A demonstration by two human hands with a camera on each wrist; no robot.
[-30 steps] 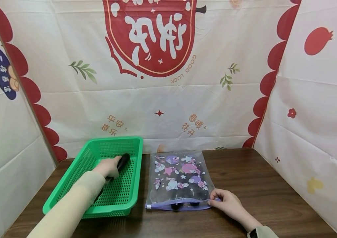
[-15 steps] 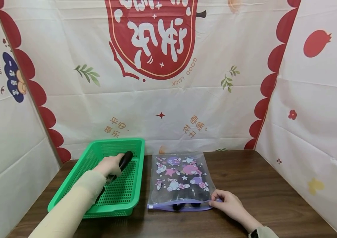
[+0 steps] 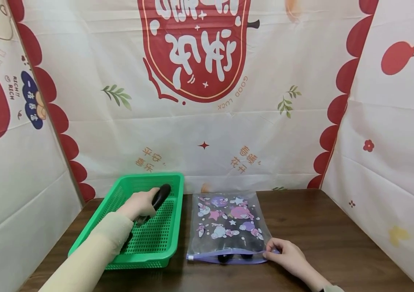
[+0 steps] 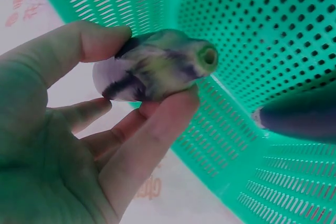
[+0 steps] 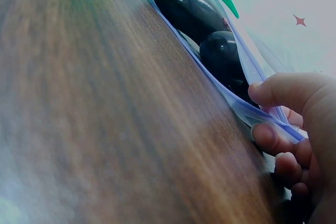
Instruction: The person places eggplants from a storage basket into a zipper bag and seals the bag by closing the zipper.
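Dark eggplant (image 3: 161,196), pinched by left hand (image 3: 139,205), over green basket (image 3: 148,258), right hand (image 3: 288,255) pinching zip bag (image 3: 203,239)

At four o'clock, a purple-edged clear bag (image 5: 247,51) is pinched by the right hand's grip (image 5: 320,125). Inside it, two shiny dark lumps (image 5: 186,11) are seen toward one o'clock. At nine, a brown wooden counter (image 5: 100,114) is shown.

Left sleeve (image 3: 86,247): long, pale cream, plain, soft-looking cloth, mostly smooth. Left cuff (image 3: 113,227): loose, rounded, slightly greyer, ending just short of left hand (image 3: 139,205). Right sleeve (image 3: 332,288): only edge visible at bottom of head view, pale grey-green. Dark sliver (image 3: 322,290) beside it, too little to identify. Left hand, right hand (image 3: 287,256): both bare.
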